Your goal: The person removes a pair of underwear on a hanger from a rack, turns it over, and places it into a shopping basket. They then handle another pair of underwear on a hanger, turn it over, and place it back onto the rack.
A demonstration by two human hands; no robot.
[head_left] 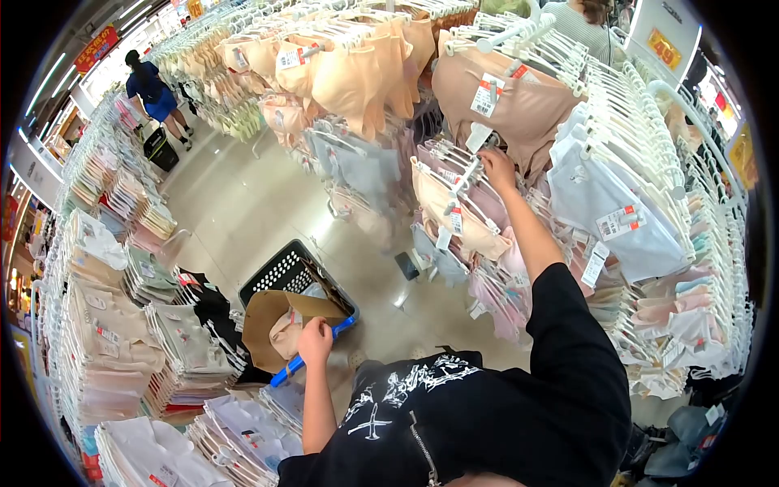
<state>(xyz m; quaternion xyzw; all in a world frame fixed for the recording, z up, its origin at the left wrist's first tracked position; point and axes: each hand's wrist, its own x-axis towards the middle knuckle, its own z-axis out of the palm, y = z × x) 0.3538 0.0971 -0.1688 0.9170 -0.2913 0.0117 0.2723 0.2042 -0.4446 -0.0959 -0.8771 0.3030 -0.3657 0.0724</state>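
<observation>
Ahead, aisle floor (211, 195), left hand (316, 342) gripping handle (282, 375), right hand (498, 170) by hangers (465, 178), grip unclear

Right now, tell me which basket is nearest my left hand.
The near basket, with cardboard in it and its blue handle at your left hand; the far basket stands beside a person.

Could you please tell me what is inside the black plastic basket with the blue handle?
An open brown cardboard box with beige fabric inside. Something pale grey shows behind it. The box covers much of the basket; whatever lies underneath cannot be seen.
</observation>
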